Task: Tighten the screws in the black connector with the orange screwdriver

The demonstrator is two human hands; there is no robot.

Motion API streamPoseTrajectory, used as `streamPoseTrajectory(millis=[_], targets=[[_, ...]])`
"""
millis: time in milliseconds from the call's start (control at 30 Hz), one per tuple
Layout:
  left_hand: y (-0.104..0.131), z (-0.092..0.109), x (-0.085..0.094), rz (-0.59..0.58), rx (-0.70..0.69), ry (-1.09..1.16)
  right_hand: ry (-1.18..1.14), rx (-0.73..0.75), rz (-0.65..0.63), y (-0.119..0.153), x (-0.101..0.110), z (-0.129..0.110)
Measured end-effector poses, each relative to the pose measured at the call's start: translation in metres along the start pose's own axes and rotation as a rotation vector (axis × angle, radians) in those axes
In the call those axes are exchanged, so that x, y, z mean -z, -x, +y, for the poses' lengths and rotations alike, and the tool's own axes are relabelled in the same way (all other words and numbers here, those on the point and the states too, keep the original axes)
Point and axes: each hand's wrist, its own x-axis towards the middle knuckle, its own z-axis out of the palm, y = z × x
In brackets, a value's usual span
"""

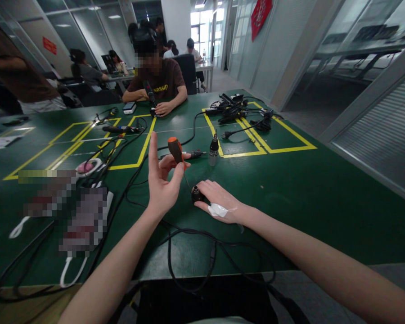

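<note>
My left hand point(164, 189) pinches a screwdriver point(175, 148) with an orange and grey handle between thumb and fingers, one finger pointing up. Its thin shaft slants down toward a small black cylindrical part point(196, 194) on the green table; whether the tip touches it I cannot tell. Around that part, my right hand point(222, 198) is curled, resting on the tabletop, with a white patch taped near the thumb. Just beyond my left hand lies a dark tool with a narrow metal tip point(197, 154), partly hidden by the fingers. Beside it stands a black-and-clear pointed piece point(213, 150).
Black cables point(189, 231) loop along the near edge. Two blurred devices point(86, 220) with white cords lie at left. Yellow tape point(290, 148) marks rectangles, and a pile of black cords and plugs point(231, 108) sits at far right. Across the table, a person point(167, 81) handles a black tool.
</note>
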Motion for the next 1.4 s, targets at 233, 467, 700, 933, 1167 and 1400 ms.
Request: streamPoseTrajectory(millis=[233, 467, 700, 933, 1167, 1400], targets=[[0.0004, 0.0003, 0.0024, 0.006, 0.037, -0.016, 0.006, 0.007, -0.008, -0.0005, 0.0005, 0.0001], [0.0007, 0.0027, -0.0006, 0.029, 0.017, -0.057, 0.019, 0.017, 0.007, 0.0001, -0.0028, 0.0017], [0.0032, 0.0015, 0.0004, -0.025, -0.018, -0.027, 0.016, 0.01, 0.01, 0.0003, -0.002, 0.0016], [0.0011, 0.0004, 0.0013, -0.012, -0.062, -0.069, -0.002, 0.012, 0.014, 0.0003, -0.0021, 0.0022], [-0.0022, -0.0031, 0.0056, 0.116, -0.057, -0.199, 0.001, 0.013, 0.0, 0.0007, -0.0016, 0.0026], [-0.0013, 0.0036, 0.0044, 0.042, -0.018, -0.082, -0.007, 0.001, -0.005, 0.0002, -0.0007, 0.0015]])
